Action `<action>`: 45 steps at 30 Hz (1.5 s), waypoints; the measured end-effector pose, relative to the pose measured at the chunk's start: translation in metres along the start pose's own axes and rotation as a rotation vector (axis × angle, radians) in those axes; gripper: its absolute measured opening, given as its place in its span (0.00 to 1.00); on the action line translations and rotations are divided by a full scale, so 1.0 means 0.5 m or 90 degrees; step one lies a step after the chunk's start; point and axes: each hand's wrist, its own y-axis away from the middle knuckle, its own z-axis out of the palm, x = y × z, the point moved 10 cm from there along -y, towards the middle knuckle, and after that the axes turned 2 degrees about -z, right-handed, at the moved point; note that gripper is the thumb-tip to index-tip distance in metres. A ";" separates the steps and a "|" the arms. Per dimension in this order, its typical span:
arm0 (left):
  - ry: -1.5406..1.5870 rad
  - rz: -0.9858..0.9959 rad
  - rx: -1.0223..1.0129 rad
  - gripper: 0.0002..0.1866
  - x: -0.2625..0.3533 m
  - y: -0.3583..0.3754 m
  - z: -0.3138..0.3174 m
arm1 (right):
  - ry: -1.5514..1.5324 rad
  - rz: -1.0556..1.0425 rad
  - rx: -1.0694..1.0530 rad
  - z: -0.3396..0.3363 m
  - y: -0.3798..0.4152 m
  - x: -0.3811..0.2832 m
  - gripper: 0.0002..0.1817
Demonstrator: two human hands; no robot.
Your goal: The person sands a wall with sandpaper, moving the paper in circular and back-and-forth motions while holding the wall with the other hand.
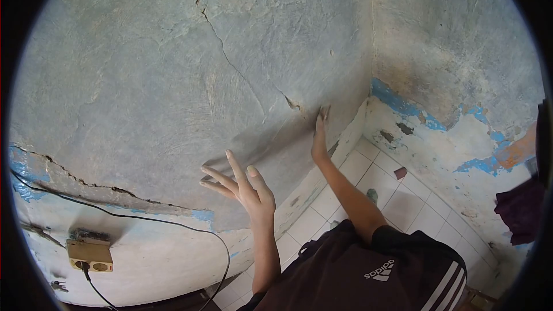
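My left hand (247, 189) is raised in front of the grey plaster wall (155, 98), its fingers spread and holding nothing. The fingertips are close to the wall's lower part, above its ragged bottom edge. Farther right, my right hand (320, 135) is seen edge-on with its fingers stretched out along the same wall, near the corner. Just left of its fingertips is a chipped hole (294, 104) at the end of a short crack. A longer thin crack (222, 43) runs down the wall from the top.
A socket box (90, 255) with a plugged-in black cable (151, 217) is on the lower left wall. Blue paint (397, 99) flakes off the right wall, where dark cloth (521, 210) hangs. A reddish fragment (400, 173) lies on the white tile floor (368, 175).
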 end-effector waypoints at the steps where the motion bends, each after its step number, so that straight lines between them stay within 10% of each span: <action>1: 0.011 -0.010 -0.001 0.28 0.003 -0.003 0.005 | 0.013 -0.031 -0.014 -0.007 -0.042 -0.013 0.35; 7: 0.016 -0.015 0.035 0.29 0.028 -0.021 0.075 | 0.103 -0.226 -0.104 0.027 -0.143 -0.149 0.36; 11: 0.011 -0.037 0.054 0.29 0.066 -0.051 0.127 | -0.042 -0.004 -0.024 -0.021 -0.113 0.074 0.37; 19: 0.000 -0.078 0.053 0.29 0.175 -0.111 0.238 | 0.033 -0.093 -0.031 -0.111 -0.266 0.092 0.40; 24: -0.006 -0.105 0.042 0.29 0.254 -0.139 0.326 | 0.244 -0.243 -0.323 -0.089 -0.210 0.092 0.47; 32: -0.065 -0.135 0.033 0.30 0.329 -0.159 0.426 | 0.247 -0.245 -0.231 -0.182 -0.406 0.070 0.45; 35: -0.060 -0.138 0.046 0.32 0.346 -0.157 0.444 | 0.253 -0.344 -0.402 -0.178 -0.372 0.077 0.44; 38: -0.056 -0.137 0.039 0.33 0.364 -0.159 0.455 | 0.332 -0.257 -0.369 -0.230 -0.375 0.211 0.44; 45: -0.047 -0.132 0.075 0.35 0.398 -0.183 0.455 | 0.147 -0.295 -0.196 -0.269 -0.593 0.039 0.39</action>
